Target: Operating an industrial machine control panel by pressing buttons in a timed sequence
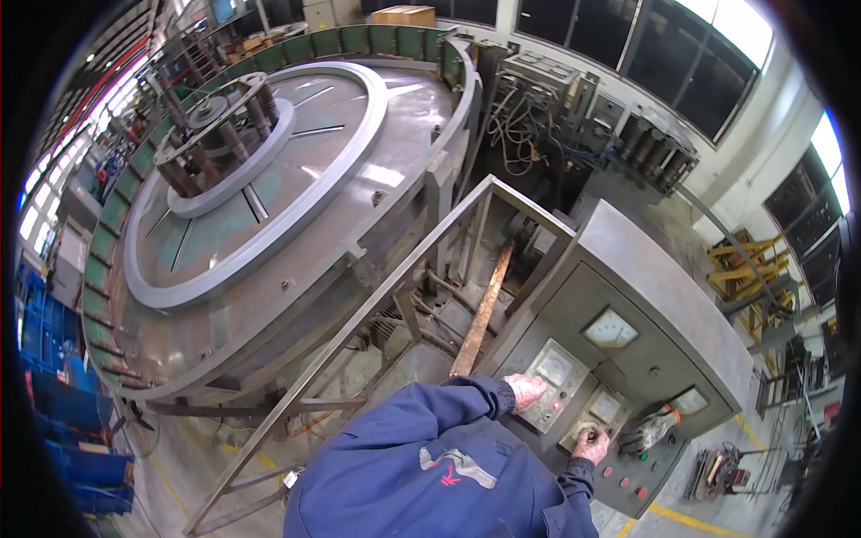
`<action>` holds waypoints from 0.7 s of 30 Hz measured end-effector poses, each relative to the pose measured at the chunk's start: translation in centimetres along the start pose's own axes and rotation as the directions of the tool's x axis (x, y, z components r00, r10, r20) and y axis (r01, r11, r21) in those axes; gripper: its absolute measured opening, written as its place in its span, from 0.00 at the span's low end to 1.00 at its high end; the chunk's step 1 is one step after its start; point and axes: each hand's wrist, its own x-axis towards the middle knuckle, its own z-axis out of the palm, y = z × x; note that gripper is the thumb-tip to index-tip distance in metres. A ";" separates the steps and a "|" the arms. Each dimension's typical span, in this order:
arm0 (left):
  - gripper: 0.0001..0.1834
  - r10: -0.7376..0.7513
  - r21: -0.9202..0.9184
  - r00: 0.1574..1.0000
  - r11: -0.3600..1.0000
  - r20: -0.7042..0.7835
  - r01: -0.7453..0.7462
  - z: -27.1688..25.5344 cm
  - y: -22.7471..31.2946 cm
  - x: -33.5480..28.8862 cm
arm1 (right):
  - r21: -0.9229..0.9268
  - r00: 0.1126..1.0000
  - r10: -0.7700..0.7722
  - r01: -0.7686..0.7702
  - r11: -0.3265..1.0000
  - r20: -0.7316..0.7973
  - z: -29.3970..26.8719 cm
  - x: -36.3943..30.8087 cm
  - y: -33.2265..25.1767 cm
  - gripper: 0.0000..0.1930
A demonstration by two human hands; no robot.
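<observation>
My left hand [526, 392] is at the left meter plate [549, 372] of a grey control console [668, 305]. Its fingers are bent together against the plate, and what lies under them is hidden. Lower right, my right hand [590, 444] has its fingers closed around a small dark knob [587, 434] below the second meter [606, 405]. A red lamp [556, 405] glows between the hands. Close beside the right hand, a grey work glove [647, 432] with an orange cuff lies on the console. Both my arms wear dark blue sleeves [457, 401].
A large round machine table [314, 206] carrying a grey ring [372, 148] fills the left side. A metal railing frame [359, 345] stands between it and me. Red push buttons [624, 482] sit below my right hand. Cables [516, 134] hang behind; yellow stands [746, 264] are at right.
</observation>
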 end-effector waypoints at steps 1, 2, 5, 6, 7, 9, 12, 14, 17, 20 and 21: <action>0.18 0.000 0.027 1.000 1.000 0.009 0.000 0.4 -0.2 0.0 | 0.056 0.999 0.052 -0.053 0.997 0.010 0.1 0.1 -0.2 0.11; 0.18 0.008 0.025 1.000 1.000 0.002 -0.009 0.4 -0.2 -0.1 | 0.043 0.999 0.049 -0.050 0.998 0.013 0.1 0.0 -0.3 0.11; 0.19 0.034 0.022 0.999 0.999 0.003 -0.034 0.1 0.1 0.2 | -0.016 1.000 0.025 -0.025 1.000 0.002 0.4 0.1 1.5 0.12; 0.19 0.033 0.020 0.999 0.999 -0.008 -0.033 0.4 0.0 0.2 | -0.003 0.999 0.039 -0.039 0.999 0.003 0.3 0.0 1.4 0.12; 0.19 0.032 0.019 0.999 0.999 -0.019 -0.032 0.6 -0.2 0.2 | 0.010 0.999 0.053 -0.053 0.999 0.005 0.4 0.0 1.2 0.12; 0.19 0.031 0.018 0.999 0.999 -0.017 -0.031 0.7 -0.1 0.2 | 0.006 0.998 0.061 -0.061 0.998 0.000 0.2 -0.1 0.6 0.13; 0.20 0.020 0.023 1.000 1.000 0.001 -0.020 -0.1 0.2 0.1 | -0.018 0.999 0.051 -0.051 0.999 0.000 -0.2 -0.1 -0.3 0.13; 0.20 0.024 0.038 1.000 0.999 0.004 -0.024 0.1 0.0 0.1 | 0.003 0.997 0.072 -0.072 0.997 0.006 -0.3 -0.1 -0.7 0.14; 0.19 0.017 0.013 1.000 1.000 -0.009 -0.017 -0.7 0.4 -0.2 | -0.010 0.996 0.093 -0.093 0.996 0.013 -0.1 -0.1 -0.6 0.14; 0.17 0.024 0.020 0.999 1.000 -0.029 -0.023 -0.1 0.1 0.0 | -0.031 0.994 0.107 -0.107 0.994 0.018 0.3 0.1 0.9 0.15; 0.17 0.027 0.018 0.999 0.999 -0.030 -0.026 0.0 0.0 -0.1 | -0.020 0.995 0.100 -0.100 0.995 0.017 0.3 0.1 0.7 0.15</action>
